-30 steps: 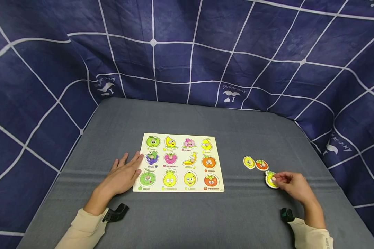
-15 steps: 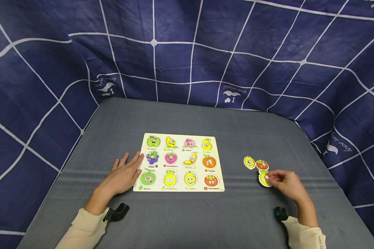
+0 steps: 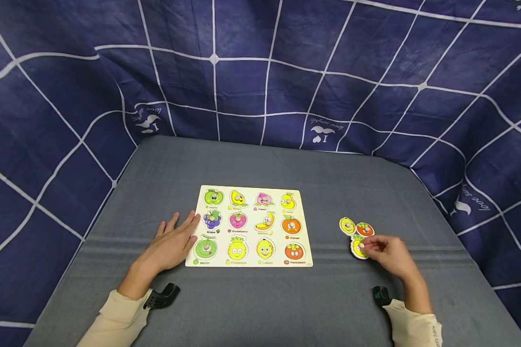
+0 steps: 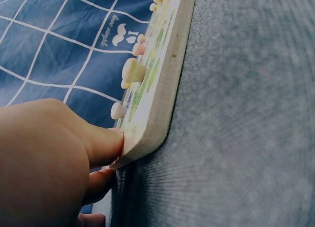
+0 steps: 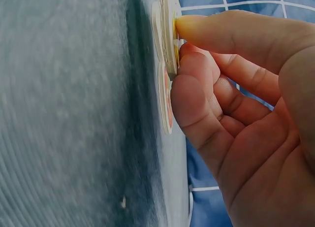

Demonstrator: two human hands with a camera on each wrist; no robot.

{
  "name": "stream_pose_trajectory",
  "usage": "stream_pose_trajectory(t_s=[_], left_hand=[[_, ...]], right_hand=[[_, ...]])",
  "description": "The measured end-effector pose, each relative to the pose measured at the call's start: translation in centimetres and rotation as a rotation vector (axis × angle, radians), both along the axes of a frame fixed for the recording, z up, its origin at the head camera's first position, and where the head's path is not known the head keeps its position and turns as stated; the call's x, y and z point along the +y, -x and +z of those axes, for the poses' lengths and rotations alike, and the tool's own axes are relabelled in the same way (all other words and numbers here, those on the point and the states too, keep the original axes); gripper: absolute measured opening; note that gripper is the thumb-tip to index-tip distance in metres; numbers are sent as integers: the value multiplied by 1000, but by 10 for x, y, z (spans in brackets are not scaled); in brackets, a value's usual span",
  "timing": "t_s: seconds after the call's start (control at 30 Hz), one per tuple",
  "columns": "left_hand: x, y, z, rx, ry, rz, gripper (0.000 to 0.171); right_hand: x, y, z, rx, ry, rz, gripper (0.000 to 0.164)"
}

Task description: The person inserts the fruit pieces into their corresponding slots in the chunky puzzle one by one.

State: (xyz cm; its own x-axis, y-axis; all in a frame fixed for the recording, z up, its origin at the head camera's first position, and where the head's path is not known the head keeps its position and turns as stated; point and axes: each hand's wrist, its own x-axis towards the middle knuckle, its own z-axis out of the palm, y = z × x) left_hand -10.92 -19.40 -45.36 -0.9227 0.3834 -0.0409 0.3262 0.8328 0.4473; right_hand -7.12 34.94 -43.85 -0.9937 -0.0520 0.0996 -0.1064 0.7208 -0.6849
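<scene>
A cream wooden fruit puzzle board [image 3: 251, 248] lies flat on the grey cloth. My left hand [image 3: 171, 243] rests at its left edge with the fingers extended; in the left wrist view the thumb [image 4: 106, 143] touches the board's corner. Between thumb and fingers, my right hand [image 3: 390, 253] pinches a pineapple puzzle piece [image 3: 356, 247] by its small knob. That piece is just below a lemon piece [image 3: 346, 226] and a persimmon piece [image 3: 364, 229], overlapping the persimmon piece's lower edge in the head view. In the right wrist view its edge [image 5: 170, 40] shows close over the cloth.
Knobbed pieces such as the green apple [image 3: 213, 197] and the melon [image 3: 205, 248] sit in the board's upper rows and bottom left. The bottom row's pineapple, lemon and persimmon pictures show no knobs. A dark blue gridded curtain [image 3: 243, 86] encloses the table's back and sides.
My right hand has slid left with the pineapple piece, from right of the persimmon piece to below it and the lemon piece. The left hand and the board have stayed put.
</scene>
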Motion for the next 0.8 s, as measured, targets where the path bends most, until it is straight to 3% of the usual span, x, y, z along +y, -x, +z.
stream_pose_trajectory(t_s=[0.8], left_hand=[[1,-1,2,19,18,1,56]], right_hand=[[-29,11,2,-15,52,58,11]])
